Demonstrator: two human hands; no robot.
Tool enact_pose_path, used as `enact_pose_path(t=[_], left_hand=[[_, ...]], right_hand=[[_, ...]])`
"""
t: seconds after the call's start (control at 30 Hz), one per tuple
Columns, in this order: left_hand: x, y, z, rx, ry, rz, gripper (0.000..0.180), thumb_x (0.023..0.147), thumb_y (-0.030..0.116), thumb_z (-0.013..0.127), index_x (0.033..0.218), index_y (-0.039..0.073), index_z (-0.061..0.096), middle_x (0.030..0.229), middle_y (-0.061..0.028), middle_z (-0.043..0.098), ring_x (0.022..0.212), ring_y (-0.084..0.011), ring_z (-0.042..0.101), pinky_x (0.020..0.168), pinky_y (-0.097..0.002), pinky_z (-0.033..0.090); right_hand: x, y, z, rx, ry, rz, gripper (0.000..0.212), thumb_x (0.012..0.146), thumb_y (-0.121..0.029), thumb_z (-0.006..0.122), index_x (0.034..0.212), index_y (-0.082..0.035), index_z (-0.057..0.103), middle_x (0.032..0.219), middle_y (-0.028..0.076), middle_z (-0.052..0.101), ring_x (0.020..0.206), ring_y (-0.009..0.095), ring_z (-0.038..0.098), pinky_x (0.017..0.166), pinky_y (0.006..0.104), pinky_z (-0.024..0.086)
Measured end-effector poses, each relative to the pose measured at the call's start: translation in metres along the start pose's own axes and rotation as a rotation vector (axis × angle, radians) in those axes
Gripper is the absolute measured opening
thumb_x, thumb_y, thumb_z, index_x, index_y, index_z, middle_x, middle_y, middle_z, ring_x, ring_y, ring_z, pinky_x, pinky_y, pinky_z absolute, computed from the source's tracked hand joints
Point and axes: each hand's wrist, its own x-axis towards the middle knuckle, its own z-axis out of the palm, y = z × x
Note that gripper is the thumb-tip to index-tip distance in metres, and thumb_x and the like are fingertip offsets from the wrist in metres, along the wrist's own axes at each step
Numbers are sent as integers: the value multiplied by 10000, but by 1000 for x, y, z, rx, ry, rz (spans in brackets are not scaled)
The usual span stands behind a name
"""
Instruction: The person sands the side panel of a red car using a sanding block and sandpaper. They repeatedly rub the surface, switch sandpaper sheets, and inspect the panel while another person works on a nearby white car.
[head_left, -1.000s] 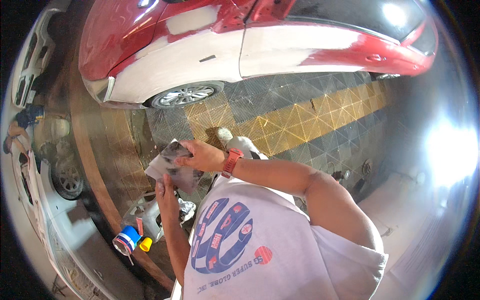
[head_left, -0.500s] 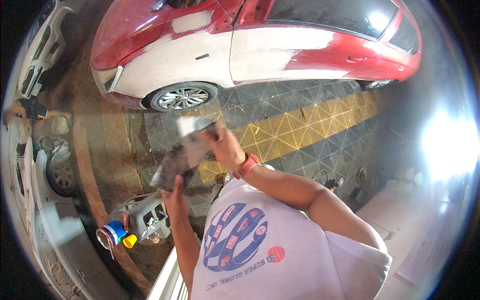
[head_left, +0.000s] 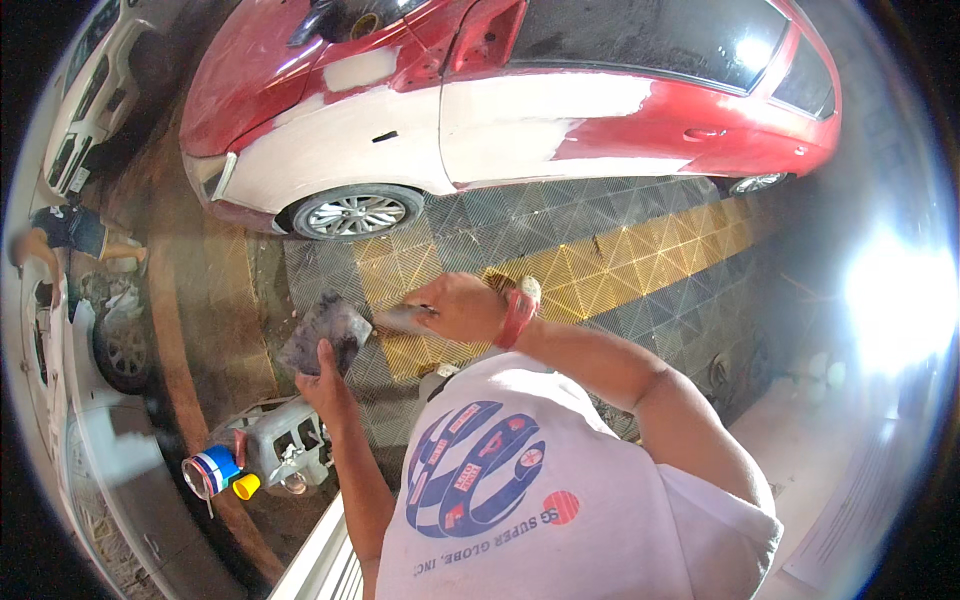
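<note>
My left hand (head_left: 326,385) is closed on the near edge of a flat mixing board (head_left: 328,338), its thumb lying over the top. Dark smears cover much of the board's grey face. Beside it, my right hand (head_left: 465,310) grips a flat, thin-edged spreader (head_left: 402,319), whose blade points left toward the board. Blade and board look close together; whether they touch I cannot tell. A red watch (head_left: 518,315) is on my right wrist. Beyond my hands stands a red car (head_left: 640,135) with broad pale patches on its fender and door.
Black and yellow floor tiles (head_left: 600,260) lie between me and the car. At lower left, a blue-and-white can (head_left: 212,470) and a yellow cup (head_left: 246,487) rest near a grey stand (head_left: 300,445). A person (head_left: 75,232) bends by a white vehicle at far left. Bright light glares at right.
My right hand has come down and toward me, and the spreader is now lower, its blade turned toward the board. The board has stayed in my left hand. The view has shifted slightly.
</note>
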Motion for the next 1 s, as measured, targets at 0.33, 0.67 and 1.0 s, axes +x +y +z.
enact_pose_path(t=[0.33, 0.67, 1.0], left_hand=[[-71, -16, 213, 122, -333, -129, 483, 961, 237, 761, 1319, -27, 573, 1231, -109, 661, 1097, -168, 627, 956, -324, 499], [-88, -91, 375, 79, -685, -407, 405, 952, 246, 766, 1252, -12, 682, 1074, -66, 723, 961, -133, 647, 836, -302, 537], [113, -199, 482, 57, 184, -48, 309, 926, 243, 755, 1070, -30, 752, 940, -107, 740, 814, -183, 670, 765, -339, 542]], right_hand=[[-79, 209, -74, 38, 284, 247, 361, 925, -127, 628, 1266, -13, 655, 1100, 86, 705, 1049, 265, 688, 937, 369, 579], [-144, 283, -155, 561, 302, 577, 361, 1011, -365, 666, 1173, -53, 749, 870, 57, 733, 755, 103, 600, 736, 313, 516], [-255, 347, -206, 276, 750, 950, 368, 975, -368, 745, 999, -1, 747, 843, -14, 652, 767, 68, 546, 644, 272, 429]])
